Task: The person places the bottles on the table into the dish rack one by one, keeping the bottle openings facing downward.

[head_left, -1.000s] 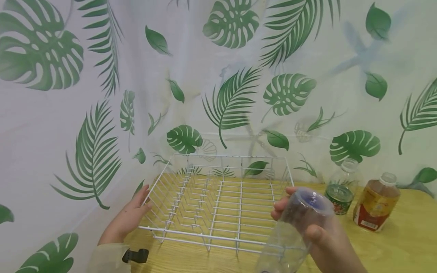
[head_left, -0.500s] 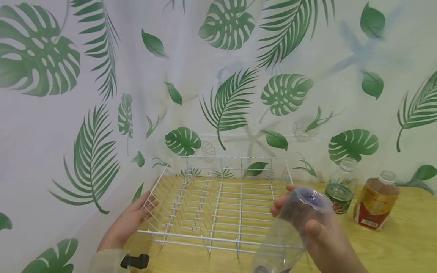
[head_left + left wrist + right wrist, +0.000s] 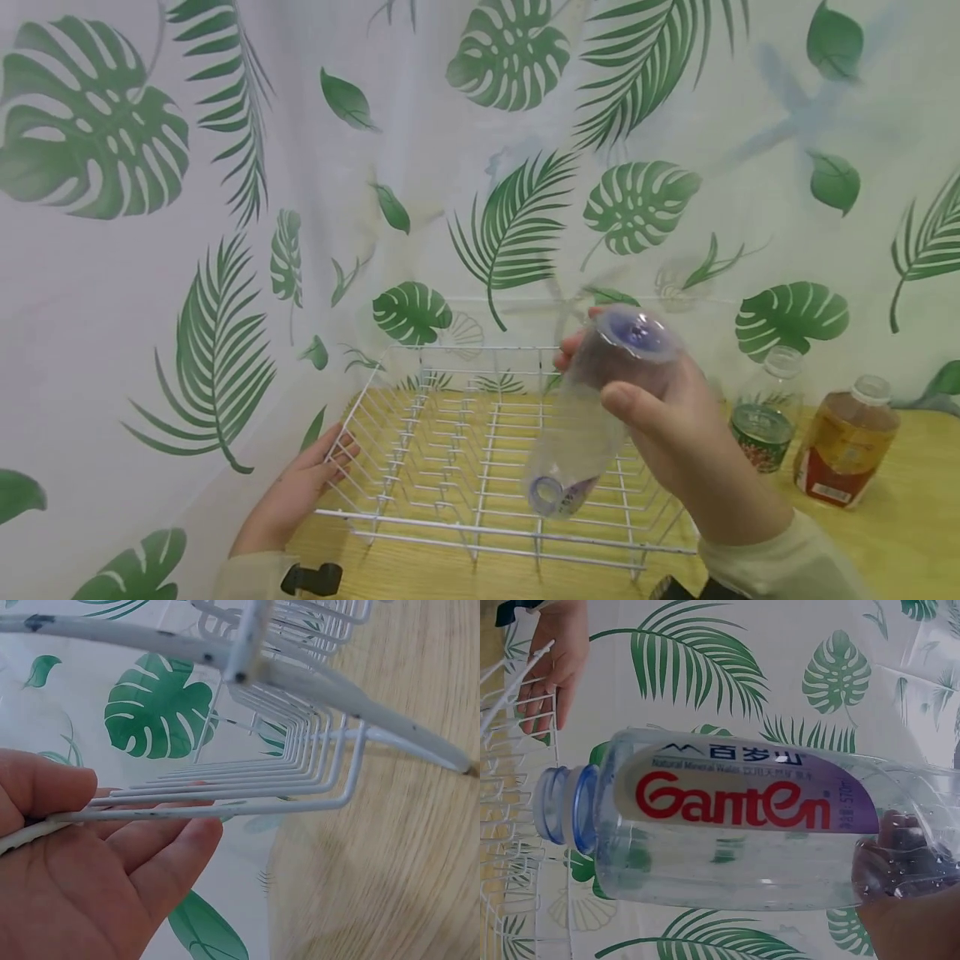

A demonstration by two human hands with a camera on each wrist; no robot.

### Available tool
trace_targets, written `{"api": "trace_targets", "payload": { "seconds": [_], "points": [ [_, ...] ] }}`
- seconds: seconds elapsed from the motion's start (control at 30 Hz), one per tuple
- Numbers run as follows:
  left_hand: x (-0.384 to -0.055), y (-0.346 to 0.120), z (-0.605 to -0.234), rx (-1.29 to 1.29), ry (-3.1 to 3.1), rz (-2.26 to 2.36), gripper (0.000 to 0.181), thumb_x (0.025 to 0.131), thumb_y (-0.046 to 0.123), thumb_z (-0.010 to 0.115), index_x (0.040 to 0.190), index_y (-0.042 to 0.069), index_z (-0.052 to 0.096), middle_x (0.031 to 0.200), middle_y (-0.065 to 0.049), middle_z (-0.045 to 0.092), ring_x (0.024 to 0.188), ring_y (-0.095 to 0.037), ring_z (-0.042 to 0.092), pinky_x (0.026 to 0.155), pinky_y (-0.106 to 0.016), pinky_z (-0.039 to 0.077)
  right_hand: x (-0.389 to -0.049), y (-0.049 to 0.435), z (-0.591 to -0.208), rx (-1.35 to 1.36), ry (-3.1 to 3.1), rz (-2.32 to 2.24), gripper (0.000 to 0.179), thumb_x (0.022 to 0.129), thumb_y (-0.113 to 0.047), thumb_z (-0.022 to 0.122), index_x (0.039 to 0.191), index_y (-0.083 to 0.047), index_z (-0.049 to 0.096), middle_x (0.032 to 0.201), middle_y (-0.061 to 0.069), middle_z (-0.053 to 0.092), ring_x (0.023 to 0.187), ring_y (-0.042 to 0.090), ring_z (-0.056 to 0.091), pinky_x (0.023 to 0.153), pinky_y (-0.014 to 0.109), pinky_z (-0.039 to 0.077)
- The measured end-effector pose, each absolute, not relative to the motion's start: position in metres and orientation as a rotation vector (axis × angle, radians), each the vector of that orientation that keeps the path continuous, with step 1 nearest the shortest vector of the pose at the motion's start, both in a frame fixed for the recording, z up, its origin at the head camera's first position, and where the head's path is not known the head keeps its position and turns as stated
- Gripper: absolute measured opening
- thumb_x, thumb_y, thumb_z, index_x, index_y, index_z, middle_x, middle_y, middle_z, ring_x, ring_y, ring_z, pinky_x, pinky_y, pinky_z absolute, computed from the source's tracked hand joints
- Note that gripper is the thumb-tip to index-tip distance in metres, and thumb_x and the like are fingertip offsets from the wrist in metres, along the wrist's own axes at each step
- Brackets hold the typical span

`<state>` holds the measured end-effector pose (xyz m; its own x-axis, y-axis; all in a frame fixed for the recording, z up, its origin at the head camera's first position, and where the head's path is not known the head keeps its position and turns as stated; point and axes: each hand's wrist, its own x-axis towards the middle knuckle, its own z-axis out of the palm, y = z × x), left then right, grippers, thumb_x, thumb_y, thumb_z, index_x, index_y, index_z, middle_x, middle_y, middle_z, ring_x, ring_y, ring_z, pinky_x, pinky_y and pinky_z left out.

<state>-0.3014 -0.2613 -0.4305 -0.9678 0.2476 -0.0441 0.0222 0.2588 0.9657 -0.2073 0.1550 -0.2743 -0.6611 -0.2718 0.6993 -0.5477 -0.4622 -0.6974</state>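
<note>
My left hand is at the left side of a white wire dish rack. In the left wrist view the thumb lies over the rack's rim wire, with fingers beneath it. My right hand grips a clear plastic water bottle near its base. The bottle tilts mouth-down over the right half of the rack, its base upward. Its "Ganten" label and uncapped blue-tinged neck show in the right wrist view. Part of the bottle's base end is hidden behind the hand.
Right of the rack, two uncapped bottles stand on the yellowish wooden table: a clear one with a green label and one with a yellow and red label. A leaf-printed white sheet hangs behind and to the left.
My right hand has moved up and left with the bottle, carrying it from the rack's right front corner to above the rack. My left hand stays at the rack's left side.
</note>
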Motion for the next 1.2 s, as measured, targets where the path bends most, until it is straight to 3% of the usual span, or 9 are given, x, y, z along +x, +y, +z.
{"api": "trace_targets", "payload": {
  "seconds": [0.23, 0.43, 0.6, 0.73, 0.93, 1.2],
  "points": [
    [-0.298, -0.263, -0.428, 0.278, 2.391, 1.723, 0.056, 0.102, 0.009, 0.031, 0.151, 0.01, 0.006, 0.15, -0.018, 0.024, 0.133, -0.035, 0.031, 0.109, -0.053, 0.021, -0.241, 0.119, -0.236, 1.033, -1.848, 2.06, 0.056, 0.083, -0.011, 0.068, 0.131, -0.009, 0.038, 0.116, 0.02, 0.053, 0.109, 0.032, 0.056, 0.093, 0.042, 0.045],
    [-0.295, -0.266, -0.425, 0.342, 2.404, 1.716, 0.056, 0.101, 0.004, 0.03, 0.151, 0.007, 0.005, 0.149, -0.022, 0.024, 0.133, -0.039, 0.029, 0.108, -0.052, 0.022, -0.272, 0.095, -0.207, 0.811, -2.167, 1.819, 0.061, 0.083, -0.033, 0.071, 0.133, -0.018, 0.039, 0.117, 0.005, 0.056, 0.109, 0.016, 0.055, 0.092, 0.041, 0.044],
    [-0.298, -0.264, -0.426, 0.352, 2.418, 1.724, 0.055, 0.101, 0.004, 0.031, 0.151, 0.006, 0.008, 0.148, -0.022, 0.027, 0.132, -0.038, 0.03, 0.108, -0.052, 0.021, -0.328, 0.092, -0.218, 0.751, -2.246, 1.737, 0.067, 0.076, -0.048, 0.074, 0.132, -0.026, 0.043, 0.117, -0.002, 0.058, 0.108, 0.011, 0.055, 0.091, 0.04, 0.045],
    [-0.298, -0.26, -0.428, 0.314, 2.414, 1.73, 0.056, 0.1, 0.005, 0.032, 0.151, 0.006, 0.008, 0.148, -0.021, 0.028, 0.132, -0.038, 0.031, 0.109, -0.052, 0.02, -0.36, 0.09, -0.227, 0.712, -2.264, 1.735, 0.063, 0.076, -0.049, 0.074, 0.128, -0.024, 0.048, 0.111, -0.002, 0.06, 0.103, 0.012, 0.056, 0.089, 0.035, 0.046],
    [-0.299, -0.26, -0.429, 0.26, 2.416, 1.729, 0.056, 0.101, 0.008, 0.033, 0.151, 0.011, 0.009, 0.148, -0.018, 0.03, 0.132, -0.036, 0.032, 0.109, -0.053, 0.02, -0.387, 0.077, -0.241, 0.66, -2.266, 1.729, 0.06, 0.08, -0.044, 0.072, 0.129, -0.02, 0.047, 0.11, -0.002, 0.059, 0.103, 0.012, 0.055, 0.09, 0.035, 0.046],
    [-0.3, -0.262, -0.43, 0.23, 2.442, 1.735, 0.055, 0.101, 0.011, 0.035, 0.151, 0.014, 0.013, 0.146, -0.016, 0.034, 0.131, -0.033, 0.036, 0.108, -0.053, 0.021, -0.406, 0.056, -0.276, 0.642, -2.325, 1.767, 0.066, 0.081, -0.043, 0.071, 0.137, -0.024, 0.042, 0.131, 0.004, 0.051, 0.122, 0.018, 0.047, 0.102, 0.038, 0.037]
  ]
}}
